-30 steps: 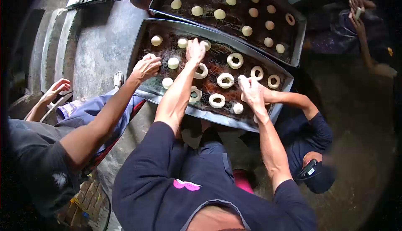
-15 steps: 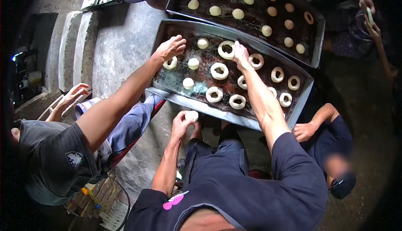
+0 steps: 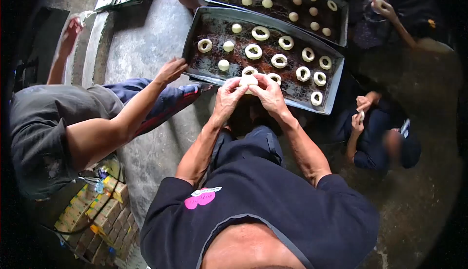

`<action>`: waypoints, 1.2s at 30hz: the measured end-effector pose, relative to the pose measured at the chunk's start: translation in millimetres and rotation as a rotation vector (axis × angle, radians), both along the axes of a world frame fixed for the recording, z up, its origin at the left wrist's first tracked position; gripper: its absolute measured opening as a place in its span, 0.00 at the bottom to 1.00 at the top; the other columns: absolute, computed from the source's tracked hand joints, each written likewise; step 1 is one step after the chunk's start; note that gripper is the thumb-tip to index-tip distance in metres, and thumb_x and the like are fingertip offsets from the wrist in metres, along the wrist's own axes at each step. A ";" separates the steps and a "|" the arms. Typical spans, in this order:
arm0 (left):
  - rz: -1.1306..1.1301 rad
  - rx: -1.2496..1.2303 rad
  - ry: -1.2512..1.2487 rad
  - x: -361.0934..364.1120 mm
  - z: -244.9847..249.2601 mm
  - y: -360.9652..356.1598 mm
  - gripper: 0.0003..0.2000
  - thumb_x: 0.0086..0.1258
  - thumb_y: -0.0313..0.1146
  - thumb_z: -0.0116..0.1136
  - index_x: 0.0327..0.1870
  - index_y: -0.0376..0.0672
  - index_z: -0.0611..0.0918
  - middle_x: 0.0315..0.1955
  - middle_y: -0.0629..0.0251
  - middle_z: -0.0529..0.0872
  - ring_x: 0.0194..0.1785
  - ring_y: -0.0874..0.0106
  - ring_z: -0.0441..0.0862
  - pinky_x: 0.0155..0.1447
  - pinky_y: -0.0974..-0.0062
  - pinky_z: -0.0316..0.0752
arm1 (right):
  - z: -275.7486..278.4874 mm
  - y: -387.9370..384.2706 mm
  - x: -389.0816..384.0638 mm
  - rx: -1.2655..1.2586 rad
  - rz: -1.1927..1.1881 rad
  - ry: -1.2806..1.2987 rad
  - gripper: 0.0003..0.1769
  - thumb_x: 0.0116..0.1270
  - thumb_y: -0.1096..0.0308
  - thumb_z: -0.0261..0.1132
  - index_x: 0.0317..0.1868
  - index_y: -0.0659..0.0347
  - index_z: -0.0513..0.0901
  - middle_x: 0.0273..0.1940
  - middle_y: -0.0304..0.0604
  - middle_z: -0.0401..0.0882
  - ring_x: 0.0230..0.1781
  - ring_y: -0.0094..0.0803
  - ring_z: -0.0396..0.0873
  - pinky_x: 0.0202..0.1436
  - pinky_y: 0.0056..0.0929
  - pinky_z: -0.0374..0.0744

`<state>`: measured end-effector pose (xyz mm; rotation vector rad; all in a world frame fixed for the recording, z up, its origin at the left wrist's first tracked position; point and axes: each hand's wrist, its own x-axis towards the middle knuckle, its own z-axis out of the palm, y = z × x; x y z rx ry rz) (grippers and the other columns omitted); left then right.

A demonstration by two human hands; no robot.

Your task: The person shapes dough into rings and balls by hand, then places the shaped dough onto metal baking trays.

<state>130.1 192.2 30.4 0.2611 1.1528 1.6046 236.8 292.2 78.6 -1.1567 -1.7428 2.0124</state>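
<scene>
Both hands meet just over the near edge of the front metal tray (image 3: 214,80). My left hand (image 3: 228,101) and my right hand (image 3: 269,94) pinch one pale dough ball (image 3: 248,81) between their fingertips. Beneath and beyond it, the tray holds several dough rings, such as a ring (image 3: 253,51) near the middle, and a few round balls, one of them a ball (image 3: 223,65) toward the left. My fingers partly hide two rings near the tray's front edge.
Behind lies a second tray (image 3: 345,23) with more dough balls. At left, a co-worker's hand (image 3: 171,70) touches the front tray's corner. Another person (image 3: 385,132) sits at right, a further one at upper right. Stacked boxes (image 3: 97,215) lie lower left.
My right hand has come back from the tray and joined my left on the dough ball. The left co-worker's hand has withdrawn from over the tray to its edge. The view has shifted.
</scene>
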 end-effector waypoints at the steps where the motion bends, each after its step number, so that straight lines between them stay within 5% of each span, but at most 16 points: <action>1: -0.024 0.041 0.091 -3.1 4.4 -5.7 0.16 0.64 0.30 0.60 0.51 0.33 0.77 0.43 0.62 0.82 0.47 0.77 0.78 0.51 0.81 0.73 | 7.5 -9.0 0.8 0.008 -0.012 0.047 0.17 0.60 0.76 0.62 0.51 0.68 0.73 0.41 0.41 0.79 0.40 0.23 0.76 0.46 0.21 0.75; 7: -0.079 0.233 0.125 4.2 34.7 -34.1 0.27 0.53 0.17 0.50 0.59 0.36 0.65 0.46 0.61 0.78 0.49 0.75 0.76 0.55 0.77 0.72 | 48.5 -39.6 -5.0 0.097 -0.053 0.131 0.20 0.50 0.79 0.61 0.46 0.67 0.69 0.37 0.47 0.78 0.36 0.27 0.78 0.39 0.23 0.78; 10: 0.015 0.273 0.063 8.6 48.5 -49.3 0.27 0.50 0.16 0.46 0.58 0.36 0.66 0.45 0.62 0.76 0.48 0.74 0.76 0.52 0.79 0.73 | 38.1 -56.9 -11.8 0.374 -0.099 0.055 0.16 0.52 0.77 0.59 0.44 0.66 0.71 0.33 0.45 0.78 0.31 0.27 0.78 0.34 0.24 0.77; 12: 0.073 0.330 -0.189 -19.6 55.1 -59.0 0.27 0.49 0.16 0.46 0.56 0.35 0.68 0.43 0.63 0.77 0.46 0.74 0.76 0.51 0.78 0.73 | 29.0 -79.4 -3.9 0.905 0.104 -0.137 0.08 0.56 0.72 0.56 0.36 0.65 0.76 0.28 0.46 0.78 0.27 0.26 0.77 0.31 0.31 0.75; 14: 0.149 0.416 -0.333 -21.3 48.3 -69.1 0.25 0.49 0.17 0.47 0.53 0.37 0.69 0.37 0.65 0.77 0.42 0.74 0.76 0.48 0.78 0.72 | 24.8 -87.3 4.9 0.824 0.191 -0.098 0.08 0.57 0.74 0.55 0.35 0.66 0.77 0.27 0.45 0.79 0.27 0.26 0.77 0.33 0.30 0.75; 16: 0.098 0.374 -0.351 -6.7 44.8 -84.7 0.20 0.56 0.19 0.50 0.52 0.37 0.71 0.38 0.62 0.80 0.39 0.73 0.78 0.48 0.79 0.73 | 49.4 -68.9 2.7 0.142 -0.134 0.090 0.07 0.56 0.74 0.55 0.34 0.66 0.78 0.27 0.41 0.78 0.28 0.26 0.77 0.36 0.28 0.76; 17: -0.169 0.221 0.049 6.7 45.1 -93.1 0.14 0.62 0.25 0.54 0.49 0.38 0.73 0.33 0.66 0.80 0.36 0.76 0.78 0.47 0.81 0.72 | 54.9 -60.9 6.8 -0.036 -0.160 0.193 0.07 0.54 0.74 0.56 0.34 0.65 0.77 0.27 0.38 0.77 0.27 0.25 0.76 0.40 0.26 0.76; 18: -0.369 0.217 0.016 12.3 38.3 -94.2 0.12 0.64 0.29 0.55 0.47 0.39 0.75 0.31 0.67 0.79 0.34 0.78 0.77 0.45 0.80 0.73 | 54.5 -70.7 4.5 -0.185 -0.198 0.306 0.09 0.55 0.71 0.58 0.37 0.64 0.77 0.26 0.38 0.77 0.27 0.22 0.75 0.39 0.22 0.75; 20: -0.077 0.234 -0.167 -4.8 52.1 -91.8 0.08 0.65 0.28 0.54 0.44 0.38 0.75 0.29 0.68 0.78 0.33 0.79 0.76 0.41 0.79 0.73 | 41.9 -99.3 5.4 -0.337 -0.224 0.335 0.09 0.58 0.68 0.60 0.38 0.62 0.76 0.27 0.37 0.77 0.26 0.21 0.74 0.36 0.21 0.73; 22: 0.013 0.346 -0.497 -28.0 37.3 -89.3 0.05 0.67 0.30 0.53 0.38 0.38 0.74 0.27 0.72 0.76 0.26 0.82 0.73 0.35 0.82 0.74 | 19.9 -106.6 19.1 -0.209 0.133 0.000 0.11 0.60 0.64 0.64 0.36 0.61 0.75 0.25 0.35 0.75 0.25 0.21 0.74 0.35 0.22 0.75; 25: -0.356 0.074 -0.244 -2.2 41.2 -90.3 0.08 0.69 0.35 0.53 0.39 0.41 0.74 0.19 0.78 0.71 0.20 0.86 0.67 0.21 0.88 0.60 | 33.9 -68.4 17.8 -0.259 -0.134 0.140 0.07 0.64 0.67 0.61 0.32 0.60 0.74 0.23 0.33 0.73 0.21 0.20 0.72 0.34 0.19 0.75; 28: -0.107 0.168 -0.165 -10.5 33.2 -60.4 0.09 0.70 0.36 0.52 0.38 0.40 0.77 0.16 0.79 0.68 0.16 0.85 0.60 0.23 0.86 0.60 | 20.3 -62.4 14.4 -0.195 -0.037 0.114 0.08 0.66 0.65 0.60 0.33 0.60 0.73 0.22 0.33 0.72 0.21 0.19 0.70 0.35 0.20 0.75; 29: 0.038 0.283 -0.389 -26.4 27.9 -54.3 0.08 0.70 0.34 0.51 0.35 0.39 0.77 0.15 0.79 0.68 0.17 0.85 0.61 0.25 0.86 0.62 | 22.5 -58.4 20.6 -0.094 0.192 -0.100 0.09 0.66 0.64 0.60 0.33 0.61 0.74 0.23 0.33 0.73 0.22 0.20 0.70 0.35 0.21 0.74; 32: -0.092 0.060 -0.313 -5.2 -7.8 -49.7 0.07 0.69 0.35 0.53 0.37 0.41 0.76 0.16 0.78 0.70 0.17 0.85 0.61 0.23 0.85 0.58 | 34.0 -18.2 24.7 -0.124 0.082 -0.191 0.08 0.65 0.65 0.61 0.32 0.60 0.75 0.24 0.33 0.74 0.23 0.19 0.71 0.31 0.18 0.72; 34: -0.279 0.313 -0.701 -15.1 -39.6 -51.0 0.07 0.70 0.33 0.52 0.42 0.40 0.77 0.22 0.75 0.74 0.24 0.83 0.71 0.30 0.84 0.68 | 25.8 8.7 27.3 -0.230 0.121 -0.155 0.07 0.64 0.67 0.62 0.32 0.60 0.75 0.24 0.32 0.74 0.23 0.18 0.72 0.29 0.18 0.72; 36: -0.156 0.153 -0.468 -7.7 -72.8 -23.9 0.10 0.70 0.33 0.52 0.47 0.39 0.77 0.31 0.69 0.79 0.33 0.80 0.76 0.36 0.81 0.73 | -4.8 12.9 20.9 -0.223 0.094 -0.202 0.07 0.64 0.67 0.62 0.33 0.61 0.75 0.24 0.32 0.74 0.23 0.18 0.72 0.28 0.18 0.72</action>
